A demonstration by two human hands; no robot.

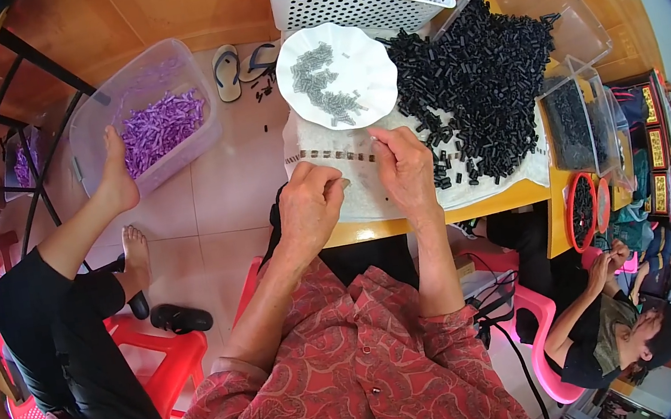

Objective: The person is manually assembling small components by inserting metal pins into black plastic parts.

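Observation:
A white plate with a wavy rim [374, 73] holds a scatter of small clear or grey pieces [318, 78] at the edge of the table. Just in front of it, over a white cloth [358, 184], both hands are raised close together. My left hand [310, 211] is closed in a pinch, with a tiny light bit at its fingertips too small to name. My right hand [406, 173] is also pinched, its fingertips by the plate's near rim; what they hold, if anything, does not show. To the right lies a large heap of short black tubes [486, 87].
A white perforated basket [361, 2] of black pieces stands behind the plate. Clear bins [557, 11] sit at the right, with a red round tray [582, 212] nearer. On the floor is a tub [152, 172] of purple pieces. People sit on both sides.

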